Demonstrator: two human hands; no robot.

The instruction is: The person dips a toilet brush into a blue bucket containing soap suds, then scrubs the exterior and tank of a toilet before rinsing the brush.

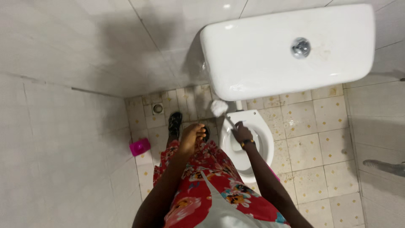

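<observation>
While cistern overhangs the bowl, right hand fingers clamp toilet brush handle, head up-left; left hand loose, fingers together.

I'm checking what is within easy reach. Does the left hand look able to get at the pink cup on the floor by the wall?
Probably not from here: the left hand hangs empty at thigh height, well above the pink cup. Nothing blocks the way; bending down would likely do it.

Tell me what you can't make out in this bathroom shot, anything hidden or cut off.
All in the head view:
- Toilet bowl: its inside is mostly hidden by the right hand and arm.
- Toilet brush: the grip end is hidden in that hand.
- Left hand: palm side unseen; it seems empty.
- Pink container: too small to identify.
- Grey object: cut off by the right edge.
</observation>
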